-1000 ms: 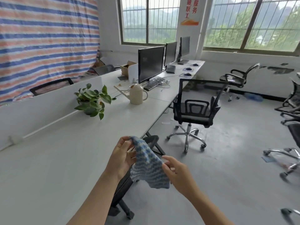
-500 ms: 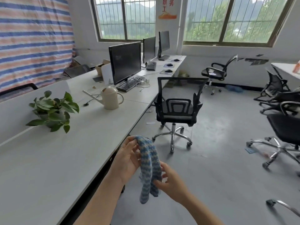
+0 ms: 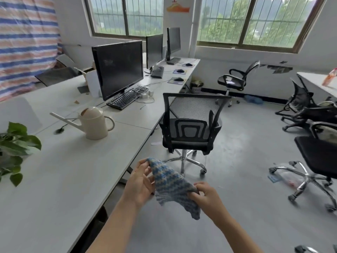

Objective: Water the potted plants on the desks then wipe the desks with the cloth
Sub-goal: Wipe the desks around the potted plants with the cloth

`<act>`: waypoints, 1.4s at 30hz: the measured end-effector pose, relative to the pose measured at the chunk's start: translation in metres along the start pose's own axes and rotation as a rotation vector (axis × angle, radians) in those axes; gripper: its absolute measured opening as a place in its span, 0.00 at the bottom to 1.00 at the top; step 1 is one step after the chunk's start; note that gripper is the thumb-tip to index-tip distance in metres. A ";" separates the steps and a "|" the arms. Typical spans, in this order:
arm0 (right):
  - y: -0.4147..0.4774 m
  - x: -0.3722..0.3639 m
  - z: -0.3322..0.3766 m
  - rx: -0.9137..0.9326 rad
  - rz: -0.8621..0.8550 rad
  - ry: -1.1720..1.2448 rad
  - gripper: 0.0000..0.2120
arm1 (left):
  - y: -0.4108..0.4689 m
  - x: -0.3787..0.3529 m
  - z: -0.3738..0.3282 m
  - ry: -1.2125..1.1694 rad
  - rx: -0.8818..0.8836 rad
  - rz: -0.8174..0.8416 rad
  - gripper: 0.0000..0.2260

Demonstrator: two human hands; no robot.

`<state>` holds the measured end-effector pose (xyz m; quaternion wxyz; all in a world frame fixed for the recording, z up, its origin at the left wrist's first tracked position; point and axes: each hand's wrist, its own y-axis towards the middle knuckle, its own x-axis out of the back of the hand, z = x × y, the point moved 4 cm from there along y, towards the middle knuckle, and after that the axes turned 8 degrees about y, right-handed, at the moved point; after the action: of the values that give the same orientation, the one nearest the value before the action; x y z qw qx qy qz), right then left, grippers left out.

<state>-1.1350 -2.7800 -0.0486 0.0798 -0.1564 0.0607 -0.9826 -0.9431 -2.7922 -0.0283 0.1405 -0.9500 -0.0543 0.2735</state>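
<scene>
A blue and beige striped cloth (image 3: 170,185) is stretched between both hands, in the air just off the front edge of the long white desk (image 3: 60,179). My left hand (image 3: 139,183) pinches its upper corner. My right hand (image 3: 207,197) grips its lower right edge. A cream watering can (image 3: 93,123) stands on the desk, spout pointing left. The green potted plant (image 3: 13,148) shows at the left edge, its pot cut off by the frame.
A monitor (image 3: 118,68) and keyboard (image 3: 127,96) sit further along the desk, with more monitors behind. A black mesh office chair (image 3: 189,125) stands close to the desk edge ahead. More chairs (image 3: 313,143) crowd the right side of the grey floor.
The view has swung right, so the plant slid to the left edge. The cloth, bunched and hanging half a second ago, is now spread between the two hands.
</scene>
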 end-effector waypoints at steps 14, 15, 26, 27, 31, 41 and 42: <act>0.227 -0.002 0.041 -0.258 0.350 0.756 0.15 | 0.161 0.007 0.025 0.487 0.284 -0.252 0.06; 0.242 -0.007 0.047 -0.260 0.385 0.732 0.14 | 0.170 0.014 0.023 0.508 0.287 -0.291 0.06; 0.339 -0.124 0.063 -0.409 0.765 0.503 0.06 | 0.151 0.139 -0.015 0.358 0.167 -1.000 0.05; 0.342 -0.139 0.065 -0.403 0.804 0.472 0.05 | 0.143 0.153 -0.020 0.363 0.151 -1.061 0.05; 0.346 -0.208 0.085 -0.375 0.934 0.395 0.03 | 0.115 0.210 -0.040 0.312 0.074 -1.298 0.05; 0.376 -0.356 0.178 -0.211 1.163 0.380 0.08 | 0.112 0.312 -0.087 0.481 0.122 -1.518 0.14; 0.383 -0.373 0.178 -0.123 1.102 0.255 0.08 | 0.113 0.323 -0.089 0.517 0.138 -1.538 0.13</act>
<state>-0.6755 -3.1070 -0.0472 0.5636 0.0141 0.1997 -0.8014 -0.6197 -2.8632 -0.1523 0.3554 -0.6693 -0.6404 -0.1249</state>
